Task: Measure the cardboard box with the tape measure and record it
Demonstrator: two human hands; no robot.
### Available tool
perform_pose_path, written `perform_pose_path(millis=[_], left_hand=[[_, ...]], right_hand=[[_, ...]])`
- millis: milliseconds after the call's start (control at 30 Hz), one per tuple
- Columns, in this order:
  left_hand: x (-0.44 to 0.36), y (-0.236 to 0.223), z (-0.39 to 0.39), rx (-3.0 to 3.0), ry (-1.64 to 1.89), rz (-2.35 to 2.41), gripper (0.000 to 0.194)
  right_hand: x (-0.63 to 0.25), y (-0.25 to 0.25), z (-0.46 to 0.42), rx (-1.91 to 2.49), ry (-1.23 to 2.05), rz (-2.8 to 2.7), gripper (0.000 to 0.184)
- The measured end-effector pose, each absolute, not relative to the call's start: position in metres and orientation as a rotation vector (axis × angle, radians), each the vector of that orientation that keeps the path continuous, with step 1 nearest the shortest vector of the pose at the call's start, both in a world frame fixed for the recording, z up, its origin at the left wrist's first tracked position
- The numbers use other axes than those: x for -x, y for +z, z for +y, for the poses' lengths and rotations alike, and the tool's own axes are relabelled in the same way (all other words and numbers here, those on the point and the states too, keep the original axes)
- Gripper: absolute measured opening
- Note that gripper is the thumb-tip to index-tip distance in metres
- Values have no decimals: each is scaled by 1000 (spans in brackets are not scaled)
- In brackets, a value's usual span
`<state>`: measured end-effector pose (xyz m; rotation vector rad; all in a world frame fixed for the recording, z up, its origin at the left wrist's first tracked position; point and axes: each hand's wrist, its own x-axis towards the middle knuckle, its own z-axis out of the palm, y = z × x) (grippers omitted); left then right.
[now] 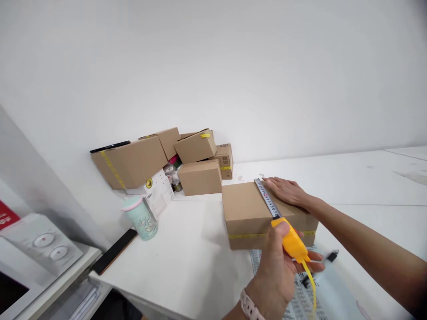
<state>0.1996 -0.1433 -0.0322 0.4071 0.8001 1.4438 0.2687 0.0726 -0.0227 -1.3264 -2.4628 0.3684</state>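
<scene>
My left hand (275, 271), wearing a pale pink watch band, is closed around a yellow tape measure (293, 240) with a yellow wrist strap hanging down. Its extended blade (267, 199) lies across the top of a closed cardboard box (242, 202) and reaches the far edge. Flat on that box top rests my right hand (287, 191), fingers stretched out, fingertips close beside the blade's far end. Whether they press on the blade is hard to tell. Yellow tape runs along the box's front side.
Several cardboard boxes (200, 178) are piled against the wall. A mint-green tumbler (143, 220) stands left, near a long black object (115, 251) at the table edge. Printed paper (307, 302) and a black-ended item (332, 256) lie near my left hand. A white appliance (46, 242) is far left.
</scene>
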Motion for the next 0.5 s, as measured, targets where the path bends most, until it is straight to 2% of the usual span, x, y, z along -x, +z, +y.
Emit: perform_pose_path(millis=[167,300,500], left_hand=[[-200,-40,-147,-445,1440,772,69],[-202,-39,-148,-471,1442,763,72],[-213,-42,-146,-472,1454,788,70]], right_hand=[[-261,-17,76,1353,205,-2532,71],[-258,-19,80,1309,172,-2525,67],[-259,-30,94,1267,176,-2531,62]])
